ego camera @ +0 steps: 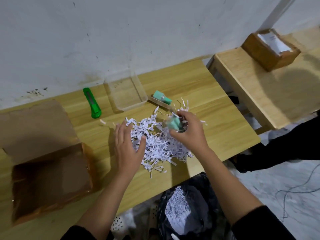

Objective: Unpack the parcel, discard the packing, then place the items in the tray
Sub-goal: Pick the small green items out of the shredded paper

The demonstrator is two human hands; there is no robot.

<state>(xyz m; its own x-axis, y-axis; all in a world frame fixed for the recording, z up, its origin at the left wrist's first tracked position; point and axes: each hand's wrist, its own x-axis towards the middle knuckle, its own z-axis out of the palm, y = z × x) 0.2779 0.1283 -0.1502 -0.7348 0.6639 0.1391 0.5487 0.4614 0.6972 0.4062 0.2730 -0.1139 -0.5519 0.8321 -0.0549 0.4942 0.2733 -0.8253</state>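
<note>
The desk [199, 87] is pale yellow wood grain, the shredded paper [155, 141] white flecked with purple print, the knife [91, 103] bright green, the two small items [162, 97] mint green, the tray [128, 94] clear, the open box [46, 153] brown.

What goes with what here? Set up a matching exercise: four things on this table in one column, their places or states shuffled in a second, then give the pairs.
Things:
1. clear tray
2. green utility knife
3. cardboard box
4. shredded paper

Places or states:
A. open, at the table's left end
B. heaped under the hands
C. empty, near the wall
D. lying left of the tray

Pairs: 1-C, 2-D, 3-A, 4-B
</note>
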